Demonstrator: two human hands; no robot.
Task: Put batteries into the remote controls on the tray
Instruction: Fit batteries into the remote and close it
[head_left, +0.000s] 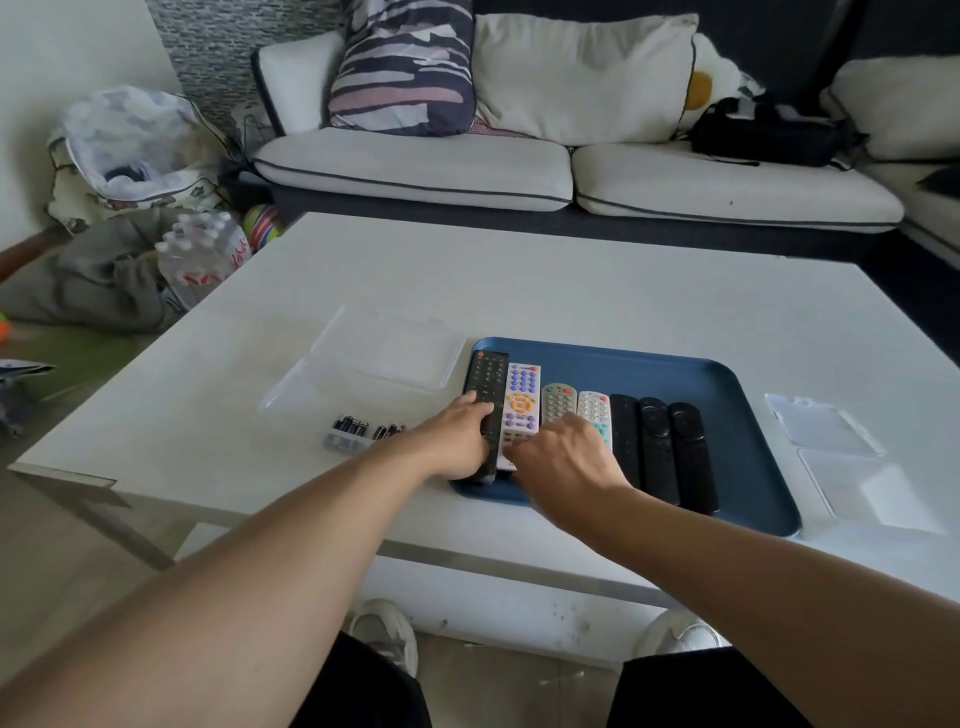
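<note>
A blue tray (737, 415) on the white table holds several remotes side by side. My left hand (457, 441) grips the black remote (485, 384) at the tray's far left, thumb on its face. Beside it lies a white remote with purple and orange buttons (521, 400); my right hand (566, 457) rests over its near end with fingers curled, and whether it holds that remote is hidden. Further right lie a grey remote (558, 401), a small white remote (594, 408) and three black remotes (657, 441). Black batteries (363, 428) sit in a small clear case left of the tray.
A clear plastic box with its lid (384, 353) lies behind the batteries. Clear plastic packaging (831, 441) lies right of the tray. The table's near edge (467, 556) runs just below my forearms. A sofa with cushions (519, 166) stands beyond the table.
</note>
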